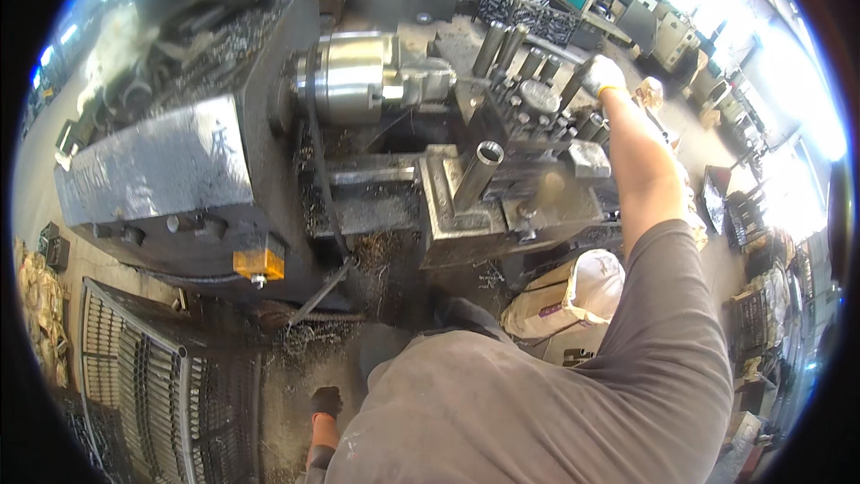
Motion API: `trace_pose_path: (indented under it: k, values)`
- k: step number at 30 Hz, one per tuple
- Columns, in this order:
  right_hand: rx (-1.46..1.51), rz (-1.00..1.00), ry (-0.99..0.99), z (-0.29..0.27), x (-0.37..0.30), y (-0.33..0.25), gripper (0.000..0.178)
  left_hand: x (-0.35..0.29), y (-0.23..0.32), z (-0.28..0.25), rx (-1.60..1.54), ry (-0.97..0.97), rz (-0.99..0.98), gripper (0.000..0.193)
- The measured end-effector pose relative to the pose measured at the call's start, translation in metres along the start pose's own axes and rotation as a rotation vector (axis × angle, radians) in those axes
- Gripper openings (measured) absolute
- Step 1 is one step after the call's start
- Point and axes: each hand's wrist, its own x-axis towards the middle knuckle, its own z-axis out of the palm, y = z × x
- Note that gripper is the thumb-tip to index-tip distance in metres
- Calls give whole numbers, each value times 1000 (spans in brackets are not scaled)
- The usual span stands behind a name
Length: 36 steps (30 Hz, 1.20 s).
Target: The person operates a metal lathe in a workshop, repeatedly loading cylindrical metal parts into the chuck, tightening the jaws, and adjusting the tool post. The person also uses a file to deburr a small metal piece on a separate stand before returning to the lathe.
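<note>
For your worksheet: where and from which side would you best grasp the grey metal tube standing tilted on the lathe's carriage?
Grip the grey metal tube around its upper part, just below the open rim, coming from above. It leans, with its lower end tucked against the steel block, so probably only the top stands free.

- A white woven sack (573, 291) with dark print stands at lower centre-right of the frame.
- A small amber-yellow tag (259, 263) sits on the machine's dark body, centre-left.

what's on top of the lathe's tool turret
Several metal tubes stand up from the turret, and the gloved right hand grips a lever there. What the tubes and hand cover cannot be seen.
</note>
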Motion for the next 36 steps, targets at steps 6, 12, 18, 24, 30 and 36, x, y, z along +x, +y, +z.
trace_pose_path:
  k: [6,12,18,24,30,36]
  values:
    - [-320,-241,3,18,33,31,38,-64,24,134,-249,-55,-75,17]
    - [-435,-75,147,24,57,60,39,-123,33,242,-461,-268,-145,17]
    - [-440,-177,131,26,43,50,38,-114,26,232,-300,-118,11,12]
    - [-423,-188,131,29,37,39,37,-65,21,204,-1264,0,-352,14]
    - [-312,-143,159,21,19,38,37,-63,10,215,-346,75,-29,14]
    - [-181,-33,30,19,-6,22,38,-113,16,179,-111,-222,-33,22]
